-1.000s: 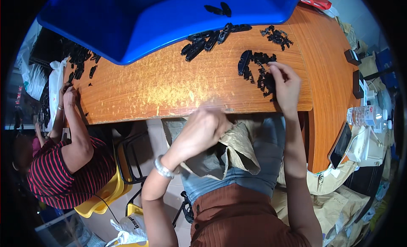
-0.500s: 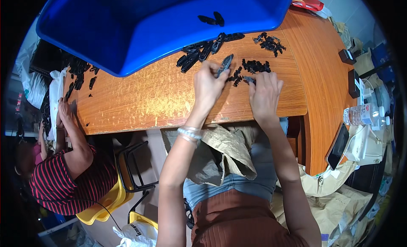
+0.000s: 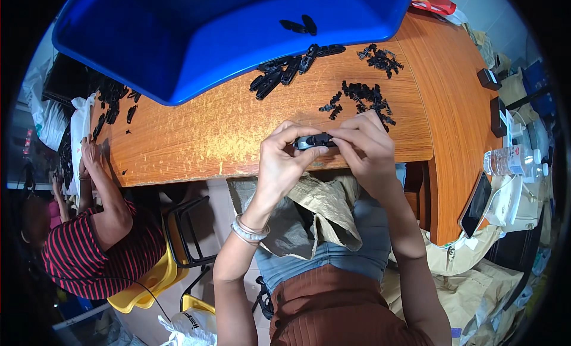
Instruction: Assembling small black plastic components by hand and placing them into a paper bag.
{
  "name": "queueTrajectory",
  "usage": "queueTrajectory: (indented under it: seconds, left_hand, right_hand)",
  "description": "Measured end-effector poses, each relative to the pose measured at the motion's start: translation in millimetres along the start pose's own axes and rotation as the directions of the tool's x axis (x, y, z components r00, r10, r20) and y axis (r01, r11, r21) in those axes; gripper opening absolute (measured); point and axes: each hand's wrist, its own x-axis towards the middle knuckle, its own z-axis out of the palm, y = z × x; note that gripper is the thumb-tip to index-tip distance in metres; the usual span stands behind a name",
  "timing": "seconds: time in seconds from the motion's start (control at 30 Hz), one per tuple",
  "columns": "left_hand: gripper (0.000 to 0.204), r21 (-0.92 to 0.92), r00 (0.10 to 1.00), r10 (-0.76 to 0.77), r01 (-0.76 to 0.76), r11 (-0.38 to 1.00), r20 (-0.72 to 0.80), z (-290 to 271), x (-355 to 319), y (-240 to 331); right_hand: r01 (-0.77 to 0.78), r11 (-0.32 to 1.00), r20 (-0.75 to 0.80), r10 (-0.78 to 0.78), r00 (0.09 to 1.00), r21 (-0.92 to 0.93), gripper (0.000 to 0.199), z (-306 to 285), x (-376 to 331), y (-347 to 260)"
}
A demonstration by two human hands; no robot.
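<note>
Close to the table's near edge, my left hand (image 3: 277,163) is closed round an elongated, boat-shaped black plastic shell (image 3: 304,143) with a greyish inner face. My right hand (image 3: 370,148) pinches a small black plastic part (image 3: 326,138) against the shell's right end; the fingertips partly hide it. Just beyond my right hand lies a loose pile of small black plastic clips (image 3: 363,93). Farther off, several similar black shells (image 3: 269,83) lie together beside the blue bin.
A large blue bin (image 3: 285,47) fills the far side, with black shells inside. Another pile of small parts (image 3: 383,60) lies far right. A bottle (image 3: 505,160) and phone (image 3: 476,204) rest at the right. A person in a striped top (image 3: 104,251) sits left.
My right hand has come back from the clip pile with a small part. My left hand has moved nearer, turning the shell sideways, and both hands now meet at it.
</note>
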Motion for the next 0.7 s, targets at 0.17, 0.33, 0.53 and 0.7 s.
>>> queueTrajectory:
  seconds: [0.17,0.33,0.53,0.7]
  left_hand:
    - [0.02,-0.369,0.961,-0.271,0.274,0.888,0.061,2.6,-7.0,11.4]
    - [0.021,-0.419,0.971,-0.228,0.239,0.876,0.076,-2.1,-8.8,5.8]
    - [0.016,-0.21,0.953,-0.233,0.273,0.939,0.194,-8.1,-5.0,4.0]
    - [0.014,-0.491,0.951,-0.22,0.3,0.818,0.216,-24.5,14.1,-22.7]
  right_hand:
    - [0.052,0.995,0.042,-0.049,0.998,-0.085,0.016,2.1,-2.1,-1.8]
    - [-0.39,0.872,0.153,0.36,0.92,0.295,0.026,1.8,-9.8,-3.2]
    - [-0.694,0.622,0.432,0.548,0.716,0.362,0.022,4.5,-28.8,16.0]
    - [-0.57,0.74,0.371,0.448,0.813,0.357,0.016,11.9,-17.9,37.3]
